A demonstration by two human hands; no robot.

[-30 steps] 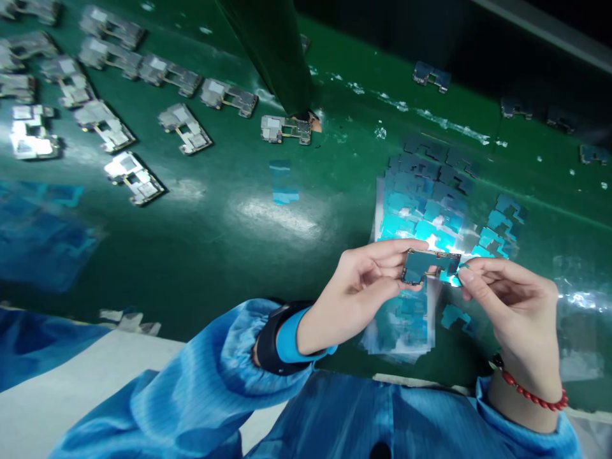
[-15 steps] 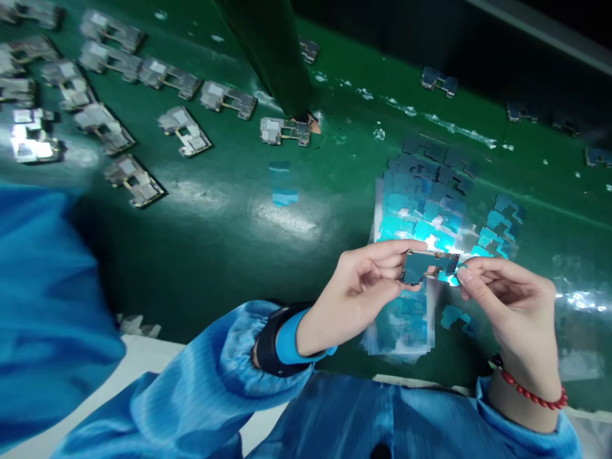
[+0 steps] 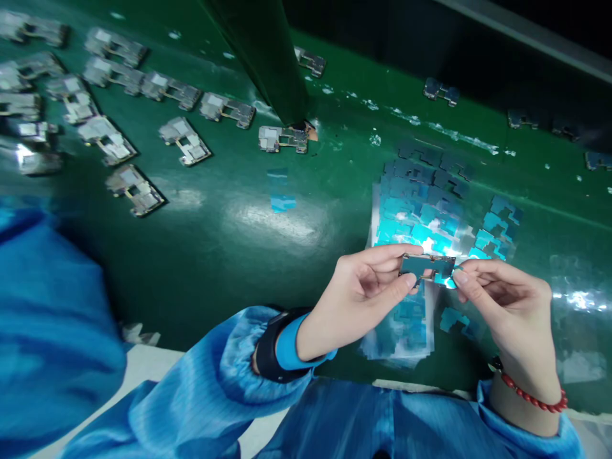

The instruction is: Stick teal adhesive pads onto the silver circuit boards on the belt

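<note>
Left hand [image 3: 363,296] has the circuit board [image 3: 423,262] gripped: fingers along its top edge and behind, thumb pressed on the lower left of its blue-grey face. Right hand [image 3: 511,306] pinched closed at the board's right end, thumb against forefinger; too small to tell whether the board's corner or a bit of film sits between the tips. Board is held long side across, over the stack of clear sheets [image 3: 375,220] with blue cut-outs, lower right corner glinting cyan. Column of blue film pieces [image 3: 496,228] just right of the stack, one loose blue piece [image 3: 453,319] below the right fingers. Another blue strip [image 3: 282,190] lies mid-bench, near a board at the foot of the dark green column [image 3: 268,57]. More boards [image 3: 184,140] spread over the left of the green bench [image 3: 229,255], a few at the far right. Co-worker's blue sleeve [image 3: 52,325] at lower left.
</note>
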